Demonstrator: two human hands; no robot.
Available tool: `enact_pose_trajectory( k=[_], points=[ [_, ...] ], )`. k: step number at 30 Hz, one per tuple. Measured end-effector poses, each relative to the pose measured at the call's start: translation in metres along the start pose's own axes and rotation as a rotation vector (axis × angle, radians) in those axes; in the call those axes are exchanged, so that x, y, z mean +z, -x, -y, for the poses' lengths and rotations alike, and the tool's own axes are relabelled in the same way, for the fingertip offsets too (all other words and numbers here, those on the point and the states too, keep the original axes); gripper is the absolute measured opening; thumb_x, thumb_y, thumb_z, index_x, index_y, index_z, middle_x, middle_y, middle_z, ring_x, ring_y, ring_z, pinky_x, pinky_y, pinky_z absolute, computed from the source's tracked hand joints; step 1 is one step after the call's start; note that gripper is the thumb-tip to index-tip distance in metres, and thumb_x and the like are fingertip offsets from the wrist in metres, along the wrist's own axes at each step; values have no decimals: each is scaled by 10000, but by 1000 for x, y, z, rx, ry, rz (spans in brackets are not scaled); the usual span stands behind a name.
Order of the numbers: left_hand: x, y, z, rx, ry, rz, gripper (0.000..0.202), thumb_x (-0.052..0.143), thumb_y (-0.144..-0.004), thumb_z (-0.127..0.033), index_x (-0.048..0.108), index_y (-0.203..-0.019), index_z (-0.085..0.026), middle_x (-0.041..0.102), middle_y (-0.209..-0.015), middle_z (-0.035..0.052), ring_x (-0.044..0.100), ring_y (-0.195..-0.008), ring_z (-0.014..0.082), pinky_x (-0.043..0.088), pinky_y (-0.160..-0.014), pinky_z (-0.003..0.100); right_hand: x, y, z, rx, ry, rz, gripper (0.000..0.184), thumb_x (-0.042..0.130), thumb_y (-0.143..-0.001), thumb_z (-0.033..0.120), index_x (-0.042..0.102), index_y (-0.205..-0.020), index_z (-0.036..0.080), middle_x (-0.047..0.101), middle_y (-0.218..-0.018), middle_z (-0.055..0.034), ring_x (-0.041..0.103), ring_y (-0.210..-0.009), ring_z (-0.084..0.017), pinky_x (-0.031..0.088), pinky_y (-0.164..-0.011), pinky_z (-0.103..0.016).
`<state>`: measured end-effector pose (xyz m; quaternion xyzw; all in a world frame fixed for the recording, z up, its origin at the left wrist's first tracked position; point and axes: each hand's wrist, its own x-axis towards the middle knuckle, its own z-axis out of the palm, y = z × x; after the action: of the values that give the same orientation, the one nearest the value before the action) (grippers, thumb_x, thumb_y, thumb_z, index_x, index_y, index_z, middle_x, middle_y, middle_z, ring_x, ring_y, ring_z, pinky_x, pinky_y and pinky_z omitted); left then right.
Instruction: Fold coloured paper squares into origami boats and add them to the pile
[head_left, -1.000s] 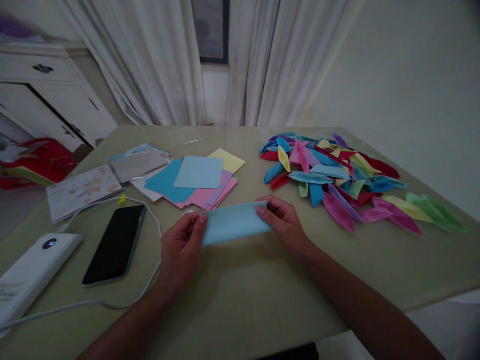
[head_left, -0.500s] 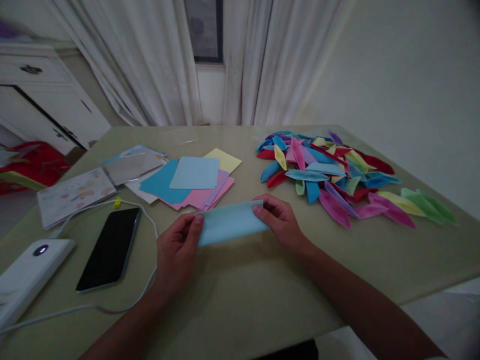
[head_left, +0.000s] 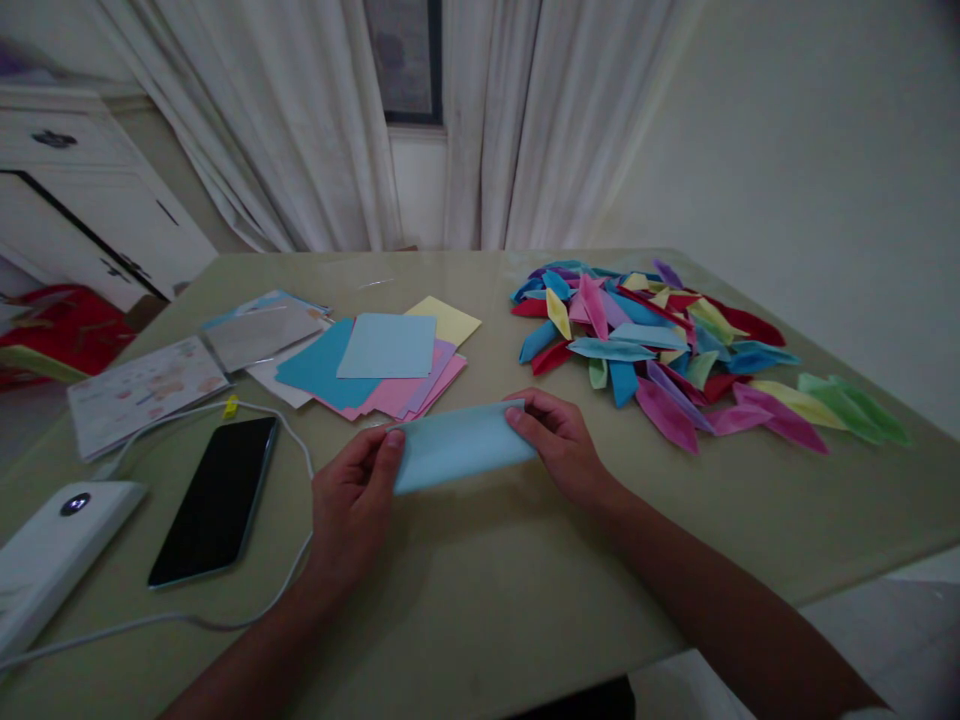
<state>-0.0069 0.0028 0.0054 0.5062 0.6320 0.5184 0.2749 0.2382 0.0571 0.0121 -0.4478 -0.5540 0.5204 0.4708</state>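
A light blue paper sheet [head_left: 459,445], folded in half into a long strip, lies at the middle of the table. My left hand [head_left: 352,500] pinches its left end between thumb and fingers. My right hand [head_left: 559,445] pinches its right end the same way. Behind the strip lies a loose stack of square coloured sheets [head_left: 375,362], blue, pink and yellow. A heap of folded paper pieces [head_left: 660,345] in many colours spreads over the right half of the table.
A black phone [head_left: 216,497] lies face up at the left, with a white cable [head_left: 277,585] curving round it to a white power bank [head_left: 52,550]. Printed sheets [head_left: 139,388] lie at the far left. A white cabinet [head_left: 82,190] and curtains [head_left: 465,120] stand beyond the table [head_left: 487,600].
Both hands keep their pinch on the blue strip, which stays in place. Only the view has shifted slightly to the right.
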Motion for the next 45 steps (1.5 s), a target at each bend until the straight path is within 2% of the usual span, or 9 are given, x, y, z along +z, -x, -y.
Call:
enact_pose_trajectory(
  k=[18, 28, 33, 37, 39, 42, 45],
  points=[
    [1, 0, -2, -18, 37, 7, 373, 705, -945, -546, 789, -915, -184, 666, -701, 5, 565, -613, 154, 434, -532, 228, 1, -1, 0, -9, -5, -3, 337, 797, -892, 521, 800, -930, 187, 606, -758, -12, 489, -673, -150, 364, -591, -268],
    [1, 0, 2, -15, 29, 8, 403, 697, -954, -576, 797, -975, -186, 707, -754, 19, 605, -643, 171, 468, -562, 243, 0, 0, 0, 5, -13, -4, 350, 808, -876, 534, 800, -945, 190, 602, -755, -9, 484, -667, -151, 365, -592, -269],
    [2, -1, 1, -2, 20, 1, 374, 695, -954, -549, 796, -947, -189, 705, -744, 17, 606, -644, 170, 469, -563, 240, 0, 0, 0, 0, -19, -7, 334, 805, -883, 520, 799, -929, 188, 600, -755, -9, 488, -672, -150, 364, -593, -268],
    [2, -2, -2, 4, 30, -8, 372, 708, -928, -546, 804, -937, -187, 746, -796, 38, 662, -706, 195, 515, -612, 260, 0, 0, 1, -5, -13, -9, 336, 803, -882, 522, 794, -911, 187, 609, -759, -11, 492, -675, -151, 372, -599, -272],
    [2, -2, -3, 7, 34, -7, 381, 713, -924, -547, 818, -986, -186, 780, -870, 57, 694, -754, 205, 537, -642, 268, 0, 0, 1, -4, -11, -8, 332, 801, -887, 518, 794, -916, 188, 613, -763, -10, 493, -676, -150, 375, -602, -271],
    [1, -2, -2, 17, 63, 0, 407, 728, -937, -510, 811, -1174, -189, 802, -978, 75, 705, -769, 183, 527, -633, 246, 0, -1, 0, 5, -5, -13, 339, 801, -885, 526, 796, -926, 190, 610, -757, -9, 488, -670, -149, 374, -596, -269],
    [1, -1, 2, 36, 90, -1, 380, 738, -953, -448, 788, -1230, -192, 800, -968, 68, 689, -734, 152, 497, -598, 217, 0, 0, 0, 11, -7, -16, 353, 804, -878, 543, 798, -924, 193, 607, -750, -9, 485, -662, -150, 372, -587, -269]
  ],
)
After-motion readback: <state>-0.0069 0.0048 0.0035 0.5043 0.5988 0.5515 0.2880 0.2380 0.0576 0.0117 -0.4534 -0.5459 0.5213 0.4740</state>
